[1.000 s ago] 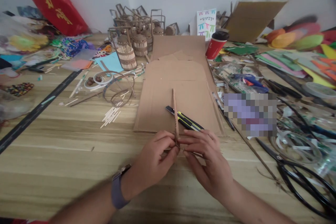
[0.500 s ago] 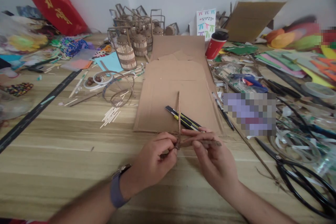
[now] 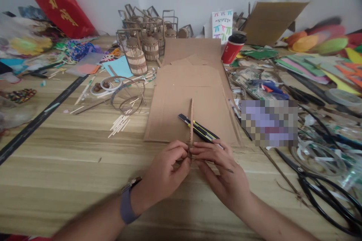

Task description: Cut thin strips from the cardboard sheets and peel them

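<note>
A thin brown notched strip (image 3: 191,120) points away from me over the cardboard. My left hand (image 3: 169,167), with a watch on the wrist, pinches its near end between thumb and fingers. From the other side my right hand (image 3: 223,173) presses in, its fingertips at the same end of the strip. A slim dark piece (image 3: 229,170) pokes out between the right fingers; its other end is hidden. Just beyond the hands a black and yellow utility knife (image 3: 202,130) lies on the cardboard sheet (image 3: 169,116).
Pale short sticks (image 3: 119,125) and a brown hoop (image 3: 113,101) lie to the left. Small lantern-like baskets (image 3: 137,60) stand at the back. A red lidded cup (image 3: 233,49) is back right. Large black scissors (image 3: 308,180) and mixed scraps cover the right side.
My right hand has moved left, closer to my left hand, and its fingers now meet at the strip's near end. The strip has shifted slightly left. My left hand is nearly still.
</note>
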Demonstrator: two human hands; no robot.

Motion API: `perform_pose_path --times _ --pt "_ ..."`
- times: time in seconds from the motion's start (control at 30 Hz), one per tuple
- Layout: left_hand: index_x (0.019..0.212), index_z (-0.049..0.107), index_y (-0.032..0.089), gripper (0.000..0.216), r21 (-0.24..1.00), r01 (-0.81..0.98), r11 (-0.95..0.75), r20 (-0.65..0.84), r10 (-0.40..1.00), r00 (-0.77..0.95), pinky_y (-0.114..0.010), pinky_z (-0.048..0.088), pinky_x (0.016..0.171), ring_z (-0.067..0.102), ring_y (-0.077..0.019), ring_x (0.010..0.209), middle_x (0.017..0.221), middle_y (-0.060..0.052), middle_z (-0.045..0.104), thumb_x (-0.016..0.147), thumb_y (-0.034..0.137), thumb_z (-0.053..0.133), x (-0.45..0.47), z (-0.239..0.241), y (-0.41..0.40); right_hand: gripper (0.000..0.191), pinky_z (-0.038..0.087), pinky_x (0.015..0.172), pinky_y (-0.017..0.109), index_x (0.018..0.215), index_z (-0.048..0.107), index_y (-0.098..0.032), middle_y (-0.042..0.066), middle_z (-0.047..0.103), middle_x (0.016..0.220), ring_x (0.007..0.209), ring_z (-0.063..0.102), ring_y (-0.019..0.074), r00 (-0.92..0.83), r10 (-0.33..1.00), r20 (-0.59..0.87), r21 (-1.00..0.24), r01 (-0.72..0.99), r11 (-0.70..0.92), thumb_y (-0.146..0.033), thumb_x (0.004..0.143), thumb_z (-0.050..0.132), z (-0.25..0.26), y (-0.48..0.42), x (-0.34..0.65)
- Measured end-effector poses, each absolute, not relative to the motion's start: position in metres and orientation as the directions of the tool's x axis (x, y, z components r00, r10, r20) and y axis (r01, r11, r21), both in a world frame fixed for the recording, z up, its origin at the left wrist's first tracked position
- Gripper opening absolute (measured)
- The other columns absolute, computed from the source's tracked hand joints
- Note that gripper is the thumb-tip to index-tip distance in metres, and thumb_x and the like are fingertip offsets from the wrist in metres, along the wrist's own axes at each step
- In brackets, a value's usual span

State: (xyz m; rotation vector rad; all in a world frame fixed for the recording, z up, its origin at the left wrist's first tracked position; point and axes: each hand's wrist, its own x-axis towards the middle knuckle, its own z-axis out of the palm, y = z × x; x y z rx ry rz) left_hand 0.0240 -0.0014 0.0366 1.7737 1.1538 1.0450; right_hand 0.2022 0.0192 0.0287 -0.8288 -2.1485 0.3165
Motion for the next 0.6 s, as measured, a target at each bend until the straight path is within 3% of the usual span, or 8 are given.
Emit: perform_pose_path --times 0.23,0.43,0.6 --pt "0.07 0.053 0.017 0.019 0.908 0.305 -0.288 0.206 0.939 0.275 -0.021 0.043 0.068 0.056 -0.0128 0.077 0.083 -0.003 0.059 0.087 0.012 0.046 0.0224 0.0382 -0.0015 0.015 0.045 0.092 0.043 0.096 0.06 -0.028 0.0 0.076 0.088 0.094 0.072 0.0209 -0.39 0.716 0.579 -0.549 0.462 0.696 -0.016 0.092 0.052 0.0325 0.0205 0.2045" --pt "0.066 0.049 0.018 0.02 0.905 0.298 -0.304 0.209 0.927 0.311 -0.023 0.043 0.069 0.057 -0.0133 0.078 0.085 -0.004 0.061 0.086 0.014 0.047 0.0198 0.0379 0.0 0.012 0.056 0.074 0.033 0.09 0.061 -0.025 0.005 0.074 0.092 0.091 0.072 0.0203 -0.262 0.851 0.456 -0.768 0.368 0.525 -0.022 0.095 0.05 0.0328 0.0211 0.2039" --pt "0.078 0.058 0.017 0.016 0.931 0.284 -0.231 0.151 0.949 0.277 -0.025 0.046 0.072 0.058 -0.0154 0.085 0.093 -0.005 0.06 0.091 0.025 0.051 0.0192 0.0329 0.0003 0.015 0.047 0.09 0.041 0.094 0.059 -0.028 -0.001 0.075 0.085 0.089 0.073 0.0204 -0.34 0.735 0.586 -0.579 0.459 0.674 -0.017 0.093 0.05 0.0332 0.0176 0.2021"
